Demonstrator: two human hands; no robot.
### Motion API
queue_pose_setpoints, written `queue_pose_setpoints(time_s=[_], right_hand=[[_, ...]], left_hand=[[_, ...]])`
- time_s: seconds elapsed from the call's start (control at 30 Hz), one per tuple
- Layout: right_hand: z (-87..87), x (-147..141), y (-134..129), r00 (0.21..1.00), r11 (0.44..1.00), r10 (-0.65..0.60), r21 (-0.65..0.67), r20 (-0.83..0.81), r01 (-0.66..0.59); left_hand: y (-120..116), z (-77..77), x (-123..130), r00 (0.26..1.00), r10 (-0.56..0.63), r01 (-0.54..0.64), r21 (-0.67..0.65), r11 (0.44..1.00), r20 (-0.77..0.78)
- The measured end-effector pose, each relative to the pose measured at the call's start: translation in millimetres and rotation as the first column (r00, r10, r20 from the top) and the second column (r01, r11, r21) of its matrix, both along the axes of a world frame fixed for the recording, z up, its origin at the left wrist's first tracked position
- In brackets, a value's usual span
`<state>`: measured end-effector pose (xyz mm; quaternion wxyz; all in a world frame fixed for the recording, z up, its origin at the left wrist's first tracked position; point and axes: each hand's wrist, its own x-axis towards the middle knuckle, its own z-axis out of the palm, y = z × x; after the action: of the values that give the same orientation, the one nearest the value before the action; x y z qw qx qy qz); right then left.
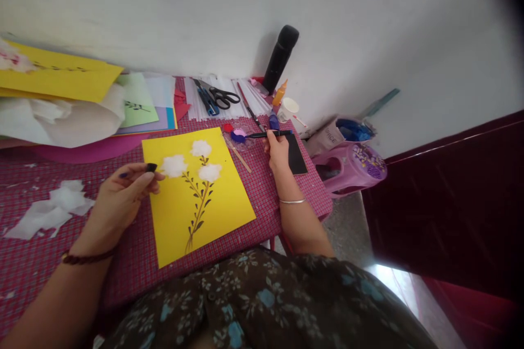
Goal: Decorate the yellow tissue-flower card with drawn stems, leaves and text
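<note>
My left hand (126, 191), at the left of the frame, has thumb and fingers pinched together on a small black piece (151, 167); I cannot make out what it is. It is over the left edge of a flat yellow rectangular sheet of card (224, 202), which lies at the centre of the frame on the bench (268, 207), covered in red checked cloth. On the card are three fluffy white flower heads (209, 173), above brown stems with small dark leaves.

My right hand (277, 151), right of centre, is clamped on a slender black brush (262, 134), its left end at a round blue-and-pink patch (238, 135); I cannot tell whether they touch. A thin pale wooden stick (241, 160) lies just beside the card, and a flat black rectangle (297, 157) lies near my right wrist.

At the top centre, black-handled scissors (225, 99) and a blue-and-black cutter (211, 106) lie on long white strips (232, 113). Right of these stand a tall black cylinder (280, 60), a small orange bottle (280, 92) and a white cup (289, 109). Torn white paper (53, 210) lies at the left of the frame.
</note>
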<state>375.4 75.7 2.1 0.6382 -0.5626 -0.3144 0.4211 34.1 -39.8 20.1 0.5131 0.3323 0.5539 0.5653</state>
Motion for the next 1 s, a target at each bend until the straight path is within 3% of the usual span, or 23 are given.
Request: queue_pose_setpoints(time_s=[0.2,0.3,0.33,0.37,0.43,0.5,0.57,0.7,1.0], right_hand=[[0.6,-1,-1,1.0,0.998,-0.016,-0.055,0.015,0.016],[0.1,-2,-1,1.0,0.998,-0.005,-0.07,0.027,0.007],[-0.3,-2,-1,1.0,0.998,-0.001,-0.07,0.03,0.003],[-0.7,-2,0,0.999,0.998,0.002,-0.069,0.032,0.001],[-1.5,-2,0,0.999,0.998,0.004,-0.065,0.033,-0.002],[-1.9,-2,0,0.999,0.998,0.006,-0.065,0.032,-0.004],[-1.9,-2,0,1.0,0.998,0.011,-0.065,0.021,-0.009],[0.3,-1,0,0.999,0.998,0.021,-0.062,-0.049,-0.024],[5.3,-1,0,0.989,0.991,0.06,-0.111,-0.133,-0.075]], left_hand=[[-3,-1.6,3,0.998,-0.041,0.04,-0.009,0.999,-0.041],[-2,7.0,20,0.948,-0.188,0.198,0.014,0.98,-0.256],[0,12.1,30,0.887,-0.274,0.305,0.026,0.952,-0.373],[3,17.8,43,0.779,-0.371,0.449,0.037,0.893,-0.505],[14,29.0,74,0.487,-0.436,0.68,0.015,0.733,-0.757],[28,36.0,106,0.214,-0.357,0.798,-0.048,0.6,-0.909],[43,36.4,134,0.028,-0.227,0.83,-0.104,0.549,-0.974],[68,23.3,163,-0.031,-0.154,0.788,-0.119,0.604,-0.988],[90,-3.1,173,-0.055,-0.128,0.761,-0.124,0.636,-0.99]])
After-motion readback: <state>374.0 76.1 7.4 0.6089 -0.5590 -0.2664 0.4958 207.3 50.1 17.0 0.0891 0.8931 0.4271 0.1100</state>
